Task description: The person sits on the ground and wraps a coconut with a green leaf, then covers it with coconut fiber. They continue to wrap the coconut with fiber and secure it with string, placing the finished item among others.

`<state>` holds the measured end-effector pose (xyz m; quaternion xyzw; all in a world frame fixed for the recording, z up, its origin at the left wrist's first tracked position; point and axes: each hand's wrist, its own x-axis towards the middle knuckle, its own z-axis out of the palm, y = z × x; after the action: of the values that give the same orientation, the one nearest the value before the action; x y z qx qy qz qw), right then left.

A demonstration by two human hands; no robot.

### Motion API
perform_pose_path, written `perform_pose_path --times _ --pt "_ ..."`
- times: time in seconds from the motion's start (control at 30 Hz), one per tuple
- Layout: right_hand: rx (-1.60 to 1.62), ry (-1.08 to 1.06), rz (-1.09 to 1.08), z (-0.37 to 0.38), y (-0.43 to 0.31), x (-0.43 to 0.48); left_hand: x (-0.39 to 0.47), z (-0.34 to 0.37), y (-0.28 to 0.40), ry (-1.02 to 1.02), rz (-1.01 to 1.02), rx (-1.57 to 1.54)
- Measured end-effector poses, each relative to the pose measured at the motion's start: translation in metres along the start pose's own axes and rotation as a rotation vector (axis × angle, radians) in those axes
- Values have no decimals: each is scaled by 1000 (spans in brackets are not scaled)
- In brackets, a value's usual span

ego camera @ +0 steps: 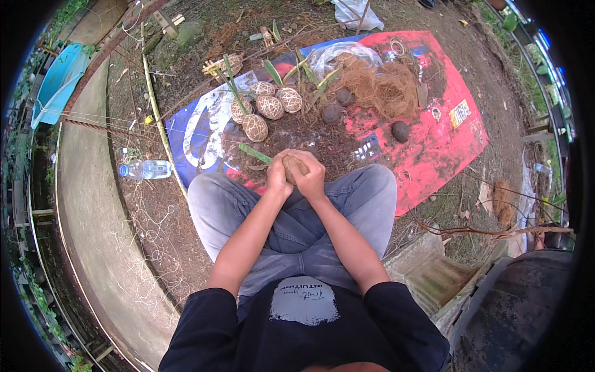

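Observation:
Between my two cupped palms is a ball wrapped in brown coconut fibre (294,169), held above my crossed legs. My left hand (277,176) grips its left side, and my right hand (312,175) presses from the right with the fingers over the top. A green leaf cutting (254,152) points out to the upper left from the ball. Beyond my hands stand several string-wrapped fibre balls (255,128), some with upright green leaves. Bare dark soil balls (332,113) lie farther right, one of them (399,131) apart on the red part of the sheet.
Loose coconut fibre (395,95) is heaped beside a clear plastic bag (341,52) on a soil-strewn printed tarpaulin (446,153). To my left are a plastic bottle (151,169), tangled white string (151,251) and a concrete edge (88,186). A branch (502,231) reaches in at right.

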<state>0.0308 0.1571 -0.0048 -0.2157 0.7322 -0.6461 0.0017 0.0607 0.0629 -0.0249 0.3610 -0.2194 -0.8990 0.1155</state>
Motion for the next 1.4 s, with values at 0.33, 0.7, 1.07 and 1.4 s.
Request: perform_pose_path --times 0.33,0.7,1.07,1.4 --pt "-110 79 -194 13 -4 -3 7 -3 2 9 64 -53" --pt "863 174 802 -12 34 16 -17 29 -2 6 442 441" --pt "-96 64 -142 -8 -13 13 -14 24 18 -122 21 86" --pt "-139 -69 -228 -6 -19 12 -9 13 10 -108 99 -10"
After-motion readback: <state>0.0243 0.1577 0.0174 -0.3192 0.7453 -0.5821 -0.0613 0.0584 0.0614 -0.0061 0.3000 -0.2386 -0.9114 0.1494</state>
